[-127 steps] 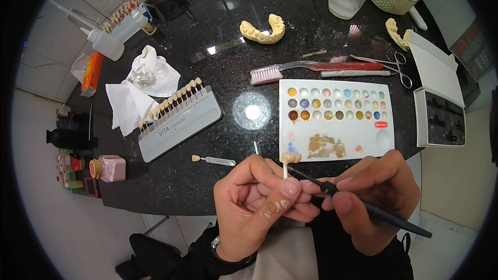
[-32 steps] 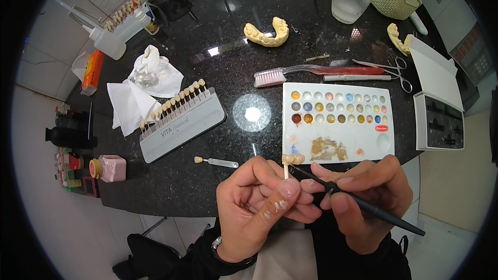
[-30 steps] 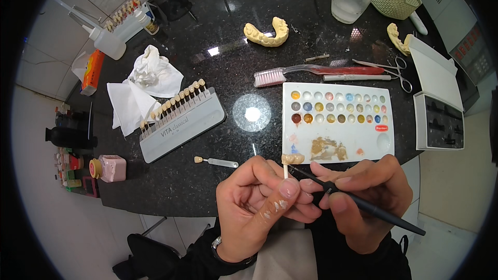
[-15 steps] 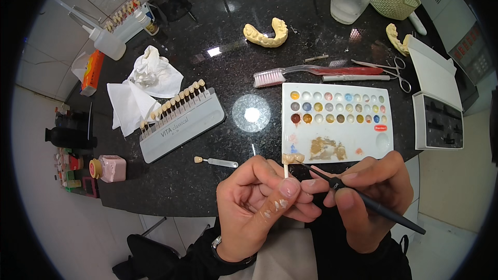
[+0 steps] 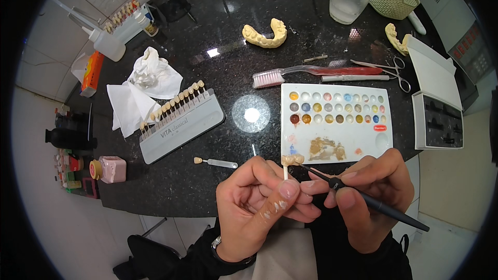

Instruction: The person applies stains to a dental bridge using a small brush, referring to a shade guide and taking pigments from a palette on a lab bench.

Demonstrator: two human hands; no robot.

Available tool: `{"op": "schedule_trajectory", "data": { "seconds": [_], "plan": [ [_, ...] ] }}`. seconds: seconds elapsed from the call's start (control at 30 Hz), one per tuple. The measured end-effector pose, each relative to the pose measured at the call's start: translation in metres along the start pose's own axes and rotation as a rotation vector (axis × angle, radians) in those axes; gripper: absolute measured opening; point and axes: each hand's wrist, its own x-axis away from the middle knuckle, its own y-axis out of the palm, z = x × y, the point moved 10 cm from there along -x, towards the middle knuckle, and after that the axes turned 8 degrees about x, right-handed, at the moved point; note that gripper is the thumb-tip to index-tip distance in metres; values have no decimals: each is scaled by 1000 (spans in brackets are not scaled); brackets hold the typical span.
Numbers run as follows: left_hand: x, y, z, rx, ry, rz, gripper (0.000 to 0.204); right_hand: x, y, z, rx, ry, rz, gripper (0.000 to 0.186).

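Now, left hand [image 5: 249, 202] pinching the white stick [image 5: 286, 172], right hand [image 5: 384, 176] gripping the black brush [image 5: 386, 207], we shift its tip to the lower-right edge of the tooth-shaped piece [image 5: 293, 159], addressing another area.

Left hand [image 5: 258, 198] pinches; right hand [image 5: 385, 182] seemingly tripod-pinches.

Round glare [image 5: 251, 115] on black tabletop [image 5: 171, 192], dark fisheye corners

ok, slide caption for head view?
Left hand holds a tooth-shaped piece on a stick, right hand a fine-tipped black tool beside it; white palette beyond.
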Motion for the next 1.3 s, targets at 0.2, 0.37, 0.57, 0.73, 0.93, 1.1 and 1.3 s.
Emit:
{"op": "schedule_trajectory", "data": {
  "seconds": [0.2, 0.37, 0.57, 0.73, 0.93, 1.1, 1.3],
  "plan": [
    [0, 0, 1, -17, -4, 4, 25, 1, -2, 1, 58, 15, 0, 19],
    [1, 1, 2, -25, 2, 14, 26, 1, 0, 0, 45, -28, -28, 19],
    [0, 1, 0, -21, -2, 9, 26, 0, -2, 4, -14, 48, -14, 20],
    [0, 0, 1, -25, -4, 12, 26, 1, 1, 2, 38, -29, -98, 19],
    [0, 0, 1, -26, 6, 14, 26, -1, 1, 1, 33, 9, -50, 20],
    [0, 1, 2, -28, 2, 11, 27, 2, -1, 2, 19, -30, -66, 22],
    [-2, 2, 0, -34, 24, -8, 28, -3, 2, 3, -23, 44, -56, 20]
  ]
}}
